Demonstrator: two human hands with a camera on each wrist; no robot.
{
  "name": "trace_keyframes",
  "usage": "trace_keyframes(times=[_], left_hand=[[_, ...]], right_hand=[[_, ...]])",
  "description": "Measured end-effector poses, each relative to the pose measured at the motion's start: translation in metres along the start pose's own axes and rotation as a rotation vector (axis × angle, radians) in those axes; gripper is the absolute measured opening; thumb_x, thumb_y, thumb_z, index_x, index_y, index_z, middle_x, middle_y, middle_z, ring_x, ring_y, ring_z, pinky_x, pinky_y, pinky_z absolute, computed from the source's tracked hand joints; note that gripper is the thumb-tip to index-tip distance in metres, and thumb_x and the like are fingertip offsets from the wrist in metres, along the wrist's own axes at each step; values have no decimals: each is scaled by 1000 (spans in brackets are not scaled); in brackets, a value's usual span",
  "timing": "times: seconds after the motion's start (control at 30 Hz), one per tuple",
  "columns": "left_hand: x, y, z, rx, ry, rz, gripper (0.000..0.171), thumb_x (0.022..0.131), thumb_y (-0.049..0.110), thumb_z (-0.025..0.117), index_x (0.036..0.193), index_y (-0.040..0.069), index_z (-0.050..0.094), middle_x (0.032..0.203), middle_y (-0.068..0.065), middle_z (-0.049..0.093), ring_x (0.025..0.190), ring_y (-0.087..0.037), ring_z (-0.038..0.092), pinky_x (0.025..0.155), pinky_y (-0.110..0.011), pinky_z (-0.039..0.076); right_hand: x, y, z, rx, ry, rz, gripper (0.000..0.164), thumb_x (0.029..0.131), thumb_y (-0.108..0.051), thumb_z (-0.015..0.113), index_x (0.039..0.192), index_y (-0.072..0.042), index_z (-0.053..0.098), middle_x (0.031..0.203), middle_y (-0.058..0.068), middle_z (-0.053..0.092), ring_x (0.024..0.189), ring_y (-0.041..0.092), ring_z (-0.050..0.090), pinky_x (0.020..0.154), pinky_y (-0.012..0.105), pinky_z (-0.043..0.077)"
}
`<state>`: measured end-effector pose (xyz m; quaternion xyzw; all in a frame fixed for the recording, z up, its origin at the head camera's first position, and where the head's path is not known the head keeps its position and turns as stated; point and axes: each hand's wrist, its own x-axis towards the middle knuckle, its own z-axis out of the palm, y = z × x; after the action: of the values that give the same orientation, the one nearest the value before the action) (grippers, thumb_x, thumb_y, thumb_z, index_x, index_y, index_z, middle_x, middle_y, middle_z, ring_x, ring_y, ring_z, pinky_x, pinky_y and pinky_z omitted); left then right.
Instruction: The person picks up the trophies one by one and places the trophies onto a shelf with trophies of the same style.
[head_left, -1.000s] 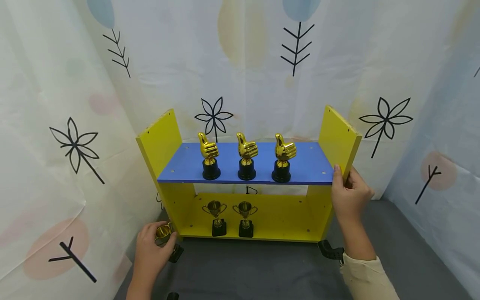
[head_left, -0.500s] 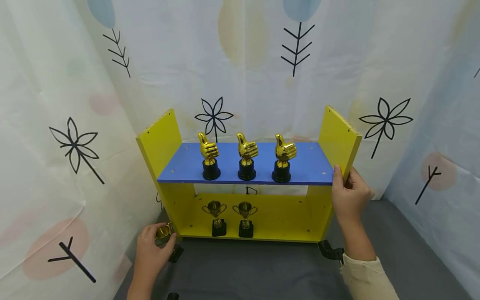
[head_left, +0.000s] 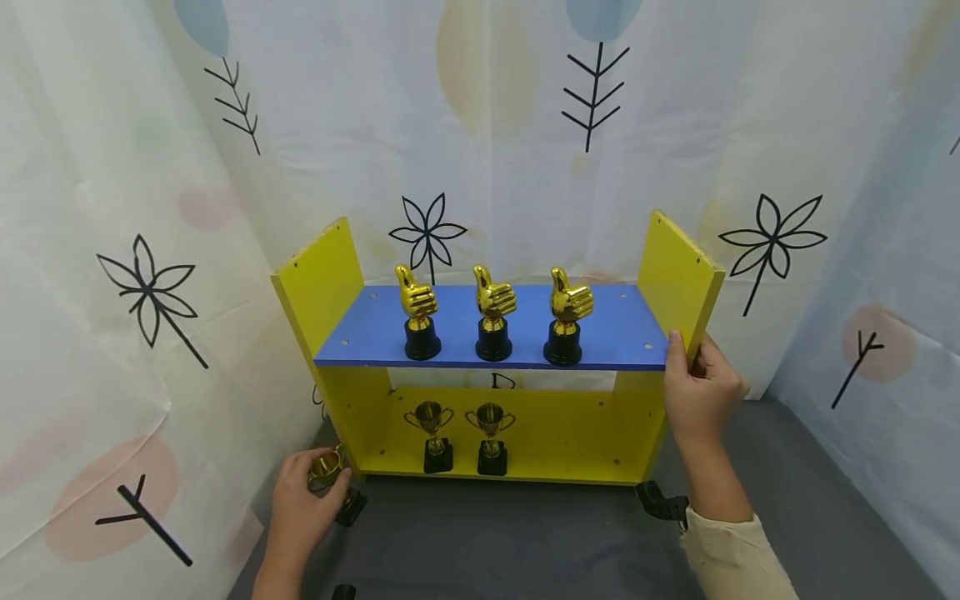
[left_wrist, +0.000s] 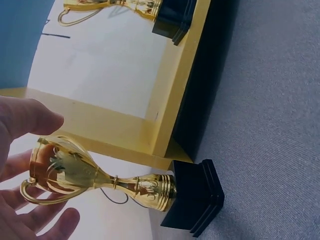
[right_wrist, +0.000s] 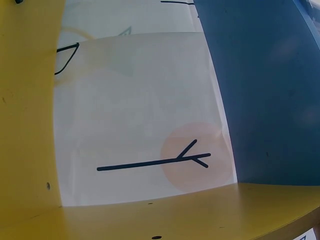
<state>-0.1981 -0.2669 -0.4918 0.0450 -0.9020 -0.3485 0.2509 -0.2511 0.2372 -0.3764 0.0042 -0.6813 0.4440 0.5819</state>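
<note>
In the head view my left hand (head_left: pixel 303 500) is at the shelf's lower left corner, its fingers curled round the cup of a gold trophy (head_left: pixel 327 471). The left wrist view shows that trophy (left_wrist: pixel 75 170) with its black base on the grey surface, my thumb (left_wrist: pixel 42 117) on one side and fingers on the other. My right hand (head_left: pixel 701 392) grips the front edge of the right side panel (head_left: pixel 678 271), thumb inside. Two cup trophies (head_left: pixel 437 454) (head_left: pixel 492 457) stand on the yellow bottom shelf (head_left: pixel 562 433). The right hand is outside the right wrist view.
Several thumbs-up figures stand on the blue shelf (head_left: pixel 457 304), the middle one (head_left: pixel 493 333) among them. A black strap (head_left: pixel 662 502) is at my right wrist. Grey cloth (head_left: pixel 487 542) covers the surface in front; patterned curtain (head_left: pixel 510 167) hangs behind and at both sides.
</note>
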Motion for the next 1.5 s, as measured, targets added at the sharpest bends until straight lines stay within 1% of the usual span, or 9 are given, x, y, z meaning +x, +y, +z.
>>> trace_keyframes(times=[0.2, 0.37, 0.43, 0.6, 0.73, 0.9, 1.1, 1.37, 1.5], left_hand=[[1, -4, 0, 3, -4, -16, 45, 94, 18, 80, 134, 3, 66, 129, -19, 60, 115, -37, 61, 92, -57, 52], [1, -3, -1, 10, 0, -15, 45, 94, 19, 81, 134, 5, 67, 126, -16, 63, 106, -32, 62, 79, -39, 55], [2, -2, -1, 8, 2, -17, 44, 94, 19, 81, 134, 5, 68, 125, -16, 63, 105, -32, 63, 77, -37, 55], [2, -3, -1, -8, -20, -61, 45, 96, 19, 79, 136, 5, 66, 131, -18, 62, 115, -37, 64, 88, -48, 57], [3, -4, -1, -22, -40, -94, 45, 97, 20, 78, 137, 5, 65, 133, -18, 61, 118, -40, 64, 84, -43, 61], [3, -6, 2, -30, -22, -93, 46, 96, 19, 79, 137, 5, 64, 133, -19, 62, 119, -43, 64, 86, -47, 61], [1, -7, 6, -45, -5, -99, 45, 96, 18, 78, 137, 4, 63, 135, -21, 62, 122, -44, 62, 97, -62, 56], [0, -8, 8, -72, 10, -118, 46, 96, 19, 78, 137, 3, 62, 135, -21, 62, 123, -42, 62, 103, -63, 52], [-1, -8, 9, -58, 14, -127, 48, 97, 21, 78, 138, 3, 62, 135, -21, 63, 121, -44, 62, 99, -64, 54]], right_hand=[[1, 0, 1, 15, 21, 12, 26, 97, -12, 77, 118, 3, 79, 96, 27, 79, 75, -24, 60, 65, -2, 45], [1, -4, 1, 15, 31, 25, 24, 97, -7, 77, 117, 6, 79, 96, 29, 78, 74, -24, 60, 65, -2, 44], [1, -6, 1, 18, 34, 26, 23, 96, -5, 76, 116, 7, 78, 95, 30, 78, 74, -24, 59, 65, -2, 44], [1, -6, 1, 16, 32, 26, 23, 96, -3, 76, 116, 9, 78, 95, 32, 77, 73, -23, 58, 64, -3, 43], [0, -2, 1, 21, 21, 29, 25, 97, -8, 77, 118, 6, 78, 98, 30, 78, 75, -23, 60, 65, -2, 45], [0, 2, -1, 15, -5, 5, 30, 100, -16, 75, 121, 4, 78, 99, 28, 79, 76, -24, 62, 65, -1, 46], [0, -2, 0, 2, 6, 22, 27, 98, -9, 76, 121, 5, 78, 98, 30, 78, 75, -24, 59, 64, -3, 44], [-1, -5, 2, 7, 16, 26, 27, 97, -3, 76, 121, 7, 77, 96, 32, 77, 73, -24, 57, 63, -3, 42], [-1, -1, 2, 21, 12, 23, 27, 97, -7, 77, 121, 5, 78, 96, 30, 78, 72, -24, 58, 63, -2, 43]])
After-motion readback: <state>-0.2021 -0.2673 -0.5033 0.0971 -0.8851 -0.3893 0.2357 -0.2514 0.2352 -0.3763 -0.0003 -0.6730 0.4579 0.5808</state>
